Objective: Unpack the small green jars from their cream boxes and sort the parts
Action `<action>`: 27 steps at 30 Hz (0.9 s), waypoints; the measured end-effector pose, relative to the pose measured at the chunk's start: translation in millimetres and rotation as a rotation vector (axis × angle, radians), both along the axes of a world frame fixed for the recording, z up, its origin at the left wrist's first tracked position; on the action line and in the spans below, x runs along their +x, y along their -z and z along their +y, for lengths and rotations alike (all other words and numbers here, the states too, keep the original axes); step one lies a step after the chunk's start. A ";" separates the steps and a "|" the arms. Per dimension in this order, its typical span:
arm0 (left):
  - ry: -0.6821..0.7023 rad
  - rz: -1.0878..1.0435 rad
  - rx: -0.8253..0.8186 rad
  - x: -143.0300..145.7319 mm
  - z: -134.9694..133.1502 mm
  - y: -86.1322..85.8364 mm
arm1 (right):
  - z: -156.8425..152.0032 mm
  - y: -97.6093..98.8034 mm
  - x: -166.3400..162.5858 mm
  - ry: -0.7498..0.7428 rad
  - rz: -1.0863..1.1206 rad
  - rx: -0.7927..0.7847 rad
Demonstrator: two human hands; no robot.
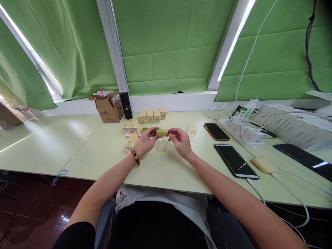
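Observation:
My left hand (147, 140), with a bead bracelet on its wrist, and my right hand (179, 140) are raised over the pale table (85, 145). Both pinch a small green lid-like piece (161, 131) between their fingertips, one at each end. Right below it a small clear jar (163, 146) with something yellow inside stands on the table. Two more clear jars (189, 129) with yellow contents sit just right of my right hand. Small tan boxes with green labels lie beside my left hand (131, 141) and stand in a row behind (152, 116).
A brown cardboard box (110, 109) and a black cylinder (126, 105) stand at the back left. To the right lie two phones (216, 131) (236, 160), a white power strip (240, 131) with cables, a tan pouch (264, 165) and white cartons (290, 126). Green blinds hang behind.

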State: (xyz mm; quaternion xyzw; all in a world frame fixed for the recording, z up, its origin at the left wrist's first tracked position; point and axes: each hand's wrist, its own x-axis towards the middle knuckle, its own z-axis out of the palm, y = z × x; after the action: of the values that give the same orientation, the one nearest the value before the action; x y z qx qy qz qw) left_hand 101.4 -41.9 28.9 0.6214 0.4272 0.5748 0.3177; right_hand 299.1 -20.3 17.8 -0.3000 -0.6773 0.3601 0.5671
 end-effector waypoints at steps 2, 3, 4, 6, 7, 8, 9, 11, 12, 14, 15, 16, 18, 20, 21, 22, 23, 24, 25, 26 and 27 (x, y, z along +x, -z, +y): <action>-0.047 -0.153 -0.029 -5.1 6.6 1.1 | -0.6 1.1 2.0 0.074 -0.227 0.167; -0.065 -0.213 -0.042 -7.7 9.1 1.5 | -1.0 2.5 2.5 0.094 -0.373 0.254; -0.077 -0.263 -0.057 -9.9 11.0 1.9 | -1.5 4.3 2.6 0.098 -0.518 0.327; -0.088 -0.333 -0.094 -13.0 13.5 3.2 | -2.2 8.2 1.9 0.083 -0.751 0.407; -0.088 -0.357 -0.111 -13.8 14.4 4.1 | -2.2 9.8 1.4 0.076 -0.823 0.425; -0.090 -0.377 -0.121 -14.3 15.2 5.2 | -2.0 11.0 1.1 0.069 -0.866 0.442; -0.091 -0.390 -0.125 -14.6 16.0 6.3 | -1.5 11.7 1.0 0.063 -0.881 0.465; -0.092 -0.404 -0.116 -15.0 17.5 8.4 | -0.2 11.3 1.6 0.055 -0.839 0.525; -0.091 -0.408 -0.111 -15.2 18.1 9.3 | 0.1 10.3 2.1 0.052 -0.794 0.550; -0.085 -0.416 -0.103 -15.9 18.7 10.3 | -0.8 7.0 2.5 0.047 -0.684 0.559; -0.076 -0.423 -0.103 -16.2 18.7 10.4 | -2.2 4.8 2.4 0.043 -0.618 0.539; -0.066 -0.431 -0.105 -16.4 18.3 10.3 | -4.1 2.5 2.0 0.038 -0.540 0.503; -0.048 -0.455 -0.113 -16.1 17.1 9.2 | -8.0 -2.4 0.7 0.025 -0.334 0.378; -0.036 -0.494 -0.131 -15.0 15.4 7.7 | -9.6 -6.9 -0.2 -0.029 -0.075 0.174; -0.035 -0.518 -0.141 -14.2 14.6 6.9 | -9.0 -8.7 -0.1 -0.086 0.057 0.049; -0.034 -0.541 -0.150 -13.3 13.8 6.1 | -7.4 -10.2 0.4 -0.158 0.176 -0.072; -0.033 -0.562 -0.159 -12.5 13.0 5.4 | -5.1 -11.4 1.3 -0.233 0.279 -0.178; -0.033 -0.579 -0.165 -11.8 12.2 4.8 | -2.3 -12.5 2.6 -0.296 0.358 -0.259; -0.033 -0.592 -0.169 -11.2 11.4 4.1 | 0.7 -13.4 4.1 -0.337 0.415 -0.314; -0.033 -0.599 -0.172 -10.8 10.7 3.6 | 3.7 -14.4 5.9 -0.352 0.449 -0.346; -0.032 -0.602 -0.174 -10.5 10.1 3.0 | 6.4 -15.8 8.1 -0.345 0.456 -0.358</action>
State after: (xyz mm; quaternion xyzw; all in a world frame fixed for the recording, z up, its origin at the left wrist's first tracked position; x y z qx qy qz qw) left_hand 90.9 -31.9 25.9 0.3872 0.3713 0.6990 0.4729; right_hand 307.3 -13.9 33.6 -0.1875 -0.4997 0.6219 0.5731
